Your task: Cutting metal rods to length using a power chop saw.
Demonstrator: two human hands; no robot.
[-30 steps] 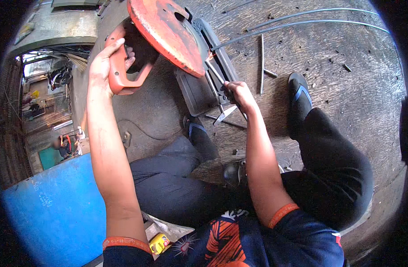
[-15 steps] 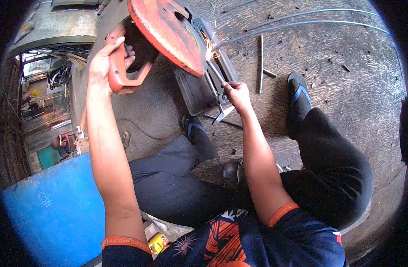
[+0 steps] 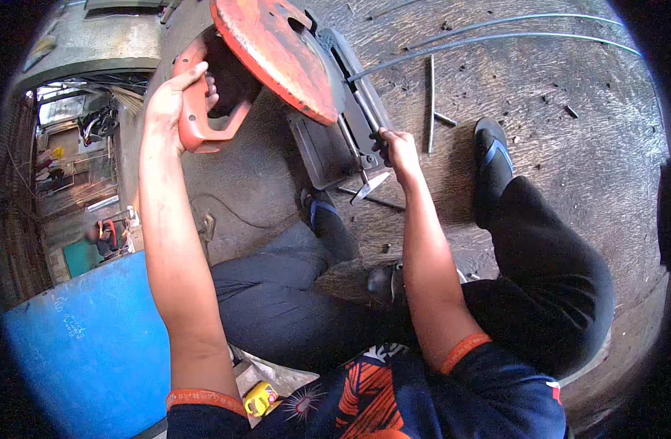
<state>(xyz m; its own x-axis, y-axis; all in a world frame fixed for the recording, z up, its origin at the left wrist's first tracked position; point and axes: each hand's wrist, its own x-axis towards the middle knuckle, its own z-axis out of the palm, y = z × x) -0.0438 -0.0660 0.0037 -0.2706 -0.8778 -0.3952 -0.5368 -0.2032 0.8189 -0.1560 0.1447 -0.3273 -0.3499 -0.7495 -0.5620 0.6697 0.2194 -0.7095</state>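
My left hand (image 3: 180, 99) is wrapped round the orange handle (image 3: 196, 110) of a chop saw. The saw's worn orange blade guard (image 3: 277, 55) slants over its dark metal base (image 3: 324, 157) and hides most of the cutting disc. My right hand (image 3: 397, 154) is closed, its fingertips at the lower end of a short metal rod (image 3: 366, 110) lying along the right side of the base; my fingers partly hide that end. Above it, the end of a long thin rod (image 3: 452, 51) reaches the base from the right. The saw's clamp (image 3: 366, 162) is left of my right hand.
Short cut rods (image 3: 430, 106) and dark scraps lie on the rough grey floor (image 3: 555, 146). My sandalled feet (image 3: 490, 157) flank the saw. A blue panel (image 3: 94, 344) stands at lower left, near a yellow packet (image 3: 261, 399). A cable (image 3: 236, 218) crosses the floor; another person (image 3: 108, 238) is far left.
The sparks at the disc are gone. My right hand has shifted slightly right and down, and the short rod sits farther right. My left hand stays on the handle.
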